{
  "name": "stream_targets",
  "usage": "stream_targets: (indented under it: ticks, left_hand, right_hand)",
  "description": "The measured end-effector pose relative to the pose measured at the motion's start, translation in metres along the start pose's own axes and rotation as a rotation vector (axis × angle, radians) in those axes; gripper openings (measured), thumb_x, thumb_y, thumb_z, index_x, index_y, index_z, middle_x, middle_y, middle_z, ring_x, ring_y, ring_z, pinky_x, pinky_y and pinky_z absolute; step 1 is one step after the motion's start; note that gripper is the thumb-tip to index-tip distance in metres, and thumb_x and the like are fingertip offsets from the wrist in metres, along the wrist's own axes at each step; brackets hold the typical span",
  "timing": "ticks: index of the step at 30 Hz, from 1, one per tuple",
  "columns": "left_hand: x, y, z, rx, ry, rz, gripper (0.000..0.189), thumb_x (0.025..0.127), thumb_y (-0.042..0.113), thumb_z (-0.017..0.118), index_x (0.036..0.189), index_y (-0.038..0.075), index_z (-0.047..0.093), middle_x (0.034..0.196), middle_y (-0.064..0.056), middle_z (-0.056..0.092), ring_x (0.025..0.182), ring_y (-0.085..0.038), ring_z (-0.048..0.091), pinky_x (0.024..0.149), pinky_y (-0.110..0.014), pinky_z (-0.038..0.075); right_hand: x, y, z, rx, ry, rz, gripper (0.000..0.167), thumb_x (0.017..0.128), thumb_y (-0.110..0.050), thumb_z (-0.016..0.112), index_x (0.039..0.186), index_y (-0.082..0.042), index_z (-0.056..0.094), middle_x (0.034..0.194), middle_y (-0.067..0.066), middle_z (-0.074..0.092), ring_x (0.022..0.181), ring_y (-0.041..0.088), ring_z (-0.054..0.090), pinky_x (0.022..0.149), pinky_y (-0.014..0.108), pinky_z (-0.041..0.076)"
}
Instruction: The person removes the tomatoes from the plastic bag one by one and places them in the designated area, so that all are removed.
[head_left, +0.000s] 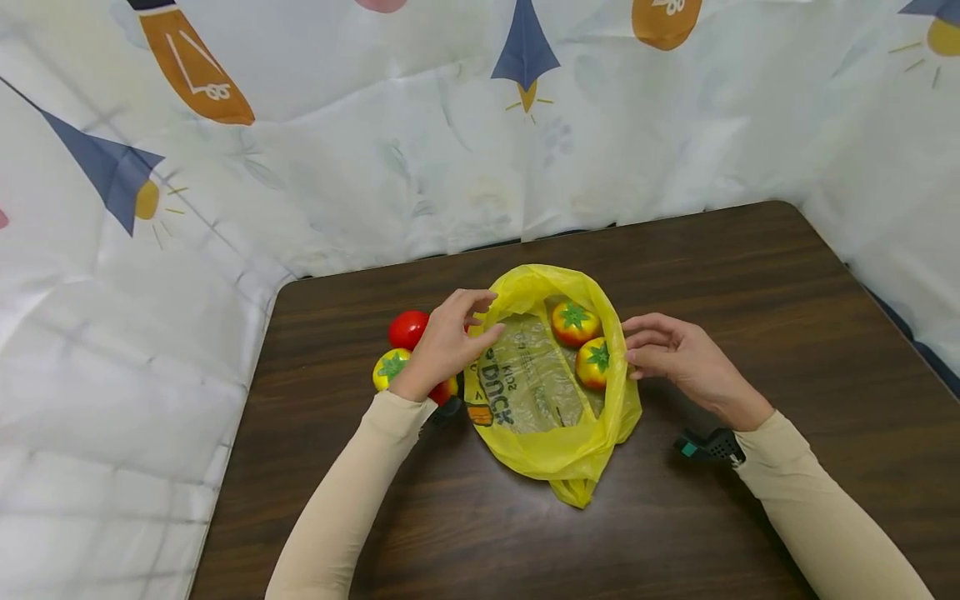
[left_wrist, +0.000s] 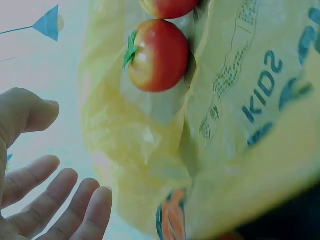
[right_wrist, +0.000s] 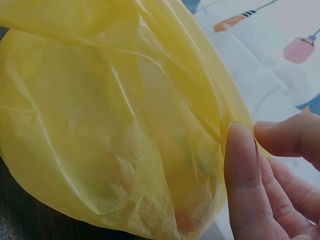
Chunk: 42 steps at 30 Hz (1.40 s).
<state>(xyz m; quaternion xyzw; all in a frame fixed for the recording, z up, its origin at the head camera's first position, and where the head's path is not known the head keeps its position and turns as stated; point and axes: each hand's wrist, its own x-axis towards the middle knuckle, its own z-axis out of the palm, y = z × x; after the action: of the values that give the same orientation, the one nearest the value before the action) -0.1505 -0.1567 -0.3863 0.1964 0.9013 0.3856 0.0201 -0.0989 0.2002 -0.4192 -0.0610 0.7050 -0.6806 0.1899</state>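
A yellow plastic bag [head_left: 525, 457] stands with its mouth spread on the table. Inside, toward its right side, lie two red-and-yellow tomatoes, a rear tomato [head_left: 576, 323] and a front tomato [head_left: 593, 363], both with green leafy tops. My right hand [head_left: 686, 367] pinches the bag's right rim between thumb and finger, as the right wrist view shows. Over the left rim is my left hand [head_left: 448, 340], its fingers spread and nothing held in them. Left of the bag are a red tomato [head_left: 408, 330], a yellow-topped tomato [head_left: 391, 367] and another tomato [head_left: 444, 390], partly hidden by the left wrist.
The dark wooden table [head_left: 750, 283] extends on both sides of the bag. A white printed cloth [head_left: 450, 167] hangs behind it and along its sides. A black wrist camera [head_left: 708, 446] sits on the right wrist.
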Motion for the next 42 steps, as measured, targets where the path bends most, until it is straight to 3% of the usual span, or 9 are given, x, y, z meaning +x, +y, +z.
stream_targets:
  ticks: [9, 14, 20, 24, 32, 42]
  left_hand:
    - [0.017, 0.009, 0.016, -0.056, -0.067, 0.041, 0.049, 0.097, 0.026, 0.073, 0.14, 0.007, 0.059, 0.135, -0.012, 0.062, 0.121, -0.028, 0.064, 0.105, -0.045, 0.058]
    - [0.026, 0.013, 0.029, -0.076, -0.12, 0.043, 0.048, 0.097, 0.025, 0.072, 0.139, 0.005, 0.059, 0.136, -0.016, 0.063, 0.12, -0.03, 0.066, 0.104, -0.043, 0.059]
    - [0.036, 0.016, 0.045, -0.054, -0.174, 0.056, 0.053, 0.095, 0.023, 0.075, 0.141, 0.003, 0.057, 0.135, -0.017, 0.063, 0.117, -0.03, 0.067, 0.103, -0.041, 0.059]
    - [0.044, 0.016, 0.056, -0.018, -0.181, 0.056, 0.054, 0.093, 0.023, 0.077, 0.141, 0.006, 0.057, 0.134, -0.013, 0.064, 0.117, -0.027, 0.067, 0.101, -0.038, 0.06]
    - [0.051, 0.015, 0.071, -0.081, -0.204, 0.017, 0.057, 0.092, 0.023, 0.079, 0.142, 0.009, 0.055, 0.138, -0.01, 0.062, 0.124, -0.025, 0.064, 0.104, -0.037, 0.059]
    - [0.055, 0.012, 0.083, 0.007, -0.19, -0.003, 0.065, 0.088, 0.039, 0.083, 0.14, 0.012, 0.055, 0.138, -0.006, 0.062, 0.119, -0.022, 0.064, 0.104, -0.036, 0.058]
  right_hand:
    - [0.001, 0.002, 0.0, 0.005, -0.001, -0.027, 0.038, 0.101, -0.014, 0.067, 0.136, -0.006, 0.052, 0.109, -0.005, 0.073, 0.093, 0.01, 0.073, 0.081, 0.029, 0.065]
    - [0.002, 0.001, 0.001, -0.005, 0.021, 0.0, 0.041, 0.1, -0.019, 0.069, 0.136, -0.007, 0.053, 0.111, -0.004, 0.072, 0.093, 0.012, 0.073, 0.083, 0.03, 0.065]
    - [0.003, 0.0, 0.001, -0.016, 0.029, 0.013, 0.042, 0.1, -0.018, 0.07, 0.136, -0.007, 0.052, 0.11, -0.003, 0.072, 0.093, 0.011, 0.073, 0.083, 0.03, 0.065]
    - [0.002, 0.0, 0.001, -0.016, 0.027, 0.014, 0.041, 0.1, -0.017, 0.069, 0.136, -0.007, 0.052, 0.109, -0.004, 0.071, 0.092, 0.01, 0.072, 0.083, 0.029, 0.065]
    - [0.003, 0.001, 0.001, -0.014, 0.028, 0.03, 0.043, 0.099, -0.019, 0.07, 0.137, -0.007, 0.052, 0.11, -0.003, 0.072, 0.092, 0.012, 0.072, 0.084, 0.031, 0.065]
    - [0.003, 0.004, 0.001, 0.002, 0.02, 0.022, 0.04, 0.1, -0.017, 0.069, 0.135, -0.007, 0.053, 0.106, -0.004, 0.072, 0.089, 0.01, 0.072, 0.082, 0.03, 0.065]
